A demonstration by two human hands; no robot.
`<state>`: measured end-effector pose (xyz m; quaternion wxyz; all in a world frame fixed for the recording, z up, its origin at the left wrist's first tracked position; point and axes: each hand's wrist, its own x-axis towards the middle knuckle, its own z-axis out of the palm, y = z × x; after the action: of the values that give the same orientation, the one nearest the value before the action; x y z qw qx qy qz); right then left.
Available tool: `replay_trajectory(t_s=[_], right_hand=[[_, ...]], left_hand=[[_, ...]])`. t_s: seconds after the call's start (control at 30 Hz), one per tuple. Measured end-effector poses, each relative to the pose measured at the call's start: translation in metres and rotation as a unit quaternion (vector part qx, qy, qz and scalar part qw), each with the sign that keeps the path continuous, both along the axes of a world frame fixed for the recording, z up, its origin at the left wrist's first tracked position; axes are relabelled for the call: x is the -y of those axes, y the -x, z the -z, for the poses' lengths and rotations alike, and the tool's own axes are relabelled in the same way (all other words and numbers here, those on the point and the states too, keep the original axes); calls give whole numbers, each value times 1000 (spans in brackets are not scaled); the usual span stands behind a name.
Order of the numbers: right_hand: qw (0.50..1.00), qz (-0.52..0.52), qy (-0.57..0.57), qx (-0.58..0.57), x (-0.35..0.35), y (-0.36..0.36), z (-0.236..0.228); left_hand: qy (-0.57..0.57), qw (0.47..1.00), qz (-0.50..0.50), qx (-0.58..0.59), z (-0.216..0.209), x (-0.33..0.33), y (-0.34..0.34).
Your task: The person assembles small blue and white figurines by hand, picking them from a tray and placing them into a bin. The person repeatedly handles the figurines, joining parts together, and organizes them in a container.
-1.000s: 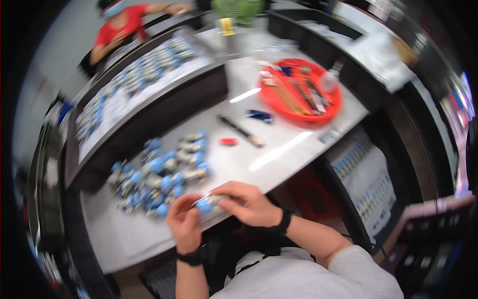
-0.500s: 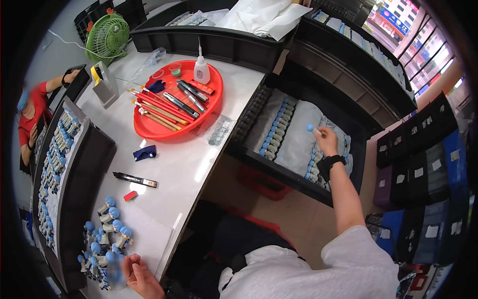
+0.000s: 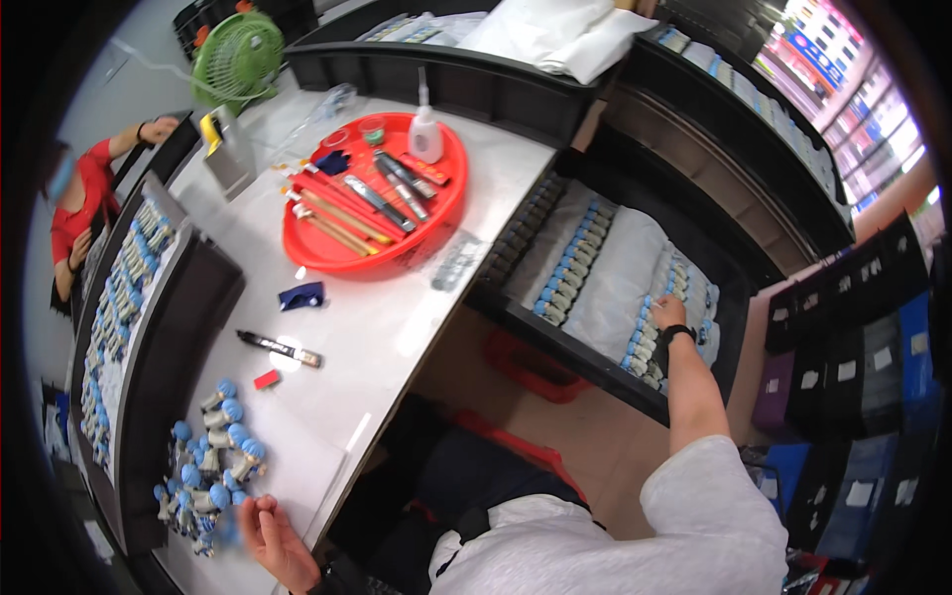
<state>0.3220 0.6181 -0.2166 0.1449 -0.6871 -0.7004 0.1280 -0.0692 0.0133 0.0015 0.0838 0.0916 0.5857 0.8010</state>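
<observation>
My left hand (image 3: 273, 535) lies with fingers apart on the white table (image 3: 397, 327), just right of a pile of small blue-capped pieces (image 3: 208, 456). It holds nothing. My right hand (image 3: 672, 312) is stretched far to the right into a black tray (image 3: 585, 352) lined with white cloth. Its fingertips are down on a row of blue-capped pieces (image 3: 650, 337) near the tray's right side. Whether the fingers grip one of them is hidden. A second row of pieces (image 3: 573, 263) runs along the tray's left part.
A red round tray (image 3: 327, 253) with pens, tools and a white bottle (image 3: 424, 134) sits on the table. A black marker (image 3: 280, 348), a red chip (image 3: 266, 379) and a blue scrap (image 3: 300, 296) lie nearby. Far left are another filled tray (image 3: 119, 307), a person in red (image 3: 79, 198) and a green fan (image 3: 236, 55).
My right hand left the pile with a blue-capped piece, swung right over the black tray, and has dropped onto the row there. My left hand stayed by the pile.
</observation>
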Motion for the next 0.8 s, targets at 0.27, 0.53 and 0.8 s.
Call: replay_trajectory(t_s=[0.27,0.53,0.8], right_hand=[[993,-84,-83,-32,-53,-29,2],[800,-452,54,-391,174,259,-242],[473,-863,42,-173,395,410,-314]], left_hand=[[-2,1000,8,10,-5,-16,-1],[-39,998,49,17,-17,-19,-10],[-63,996,65,16,-11,-15,-10]])
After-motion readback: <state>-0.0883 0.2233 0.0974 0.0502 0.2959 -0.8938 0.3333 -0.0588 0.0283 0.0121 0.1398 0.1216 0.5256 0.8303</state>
